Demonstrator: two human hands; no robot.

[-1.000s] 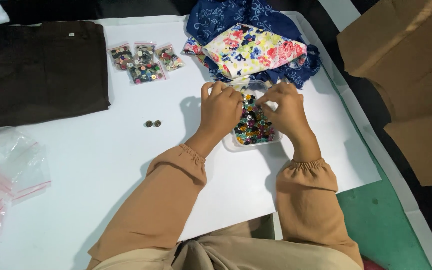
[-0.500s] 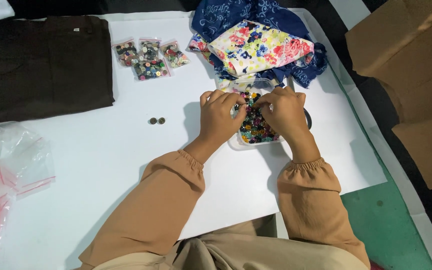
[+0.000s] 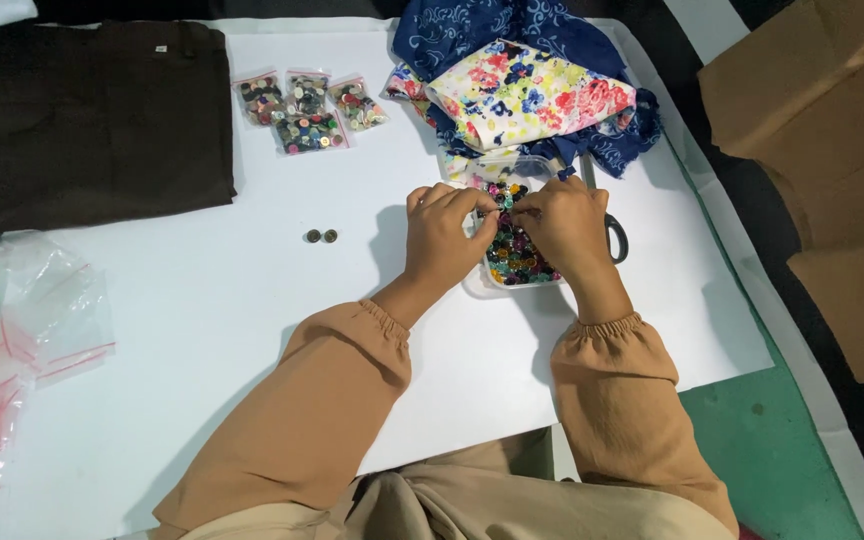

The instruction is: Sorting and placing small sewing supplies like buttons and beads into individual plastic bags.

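Observation:
A clear plastic container full of small colourful buttons sits on the white sheet. Both hands hover over it. My left hand and my right hand are curled, and their fingertips meet above the far end of the container. Whatever is pinched between the fingertips is too small to make out. Tan sleeves cover both forearms.
Black scissor handles show just right of my right hand. Two dark buttons lie to the left. Several bags of buttons, a dark brown garment, floral and blue fabrics, empty zip bags and cardboard surround them.
Both hands stayed over the button container, and their fingertips drew closer together above it. The view shifted slightly.

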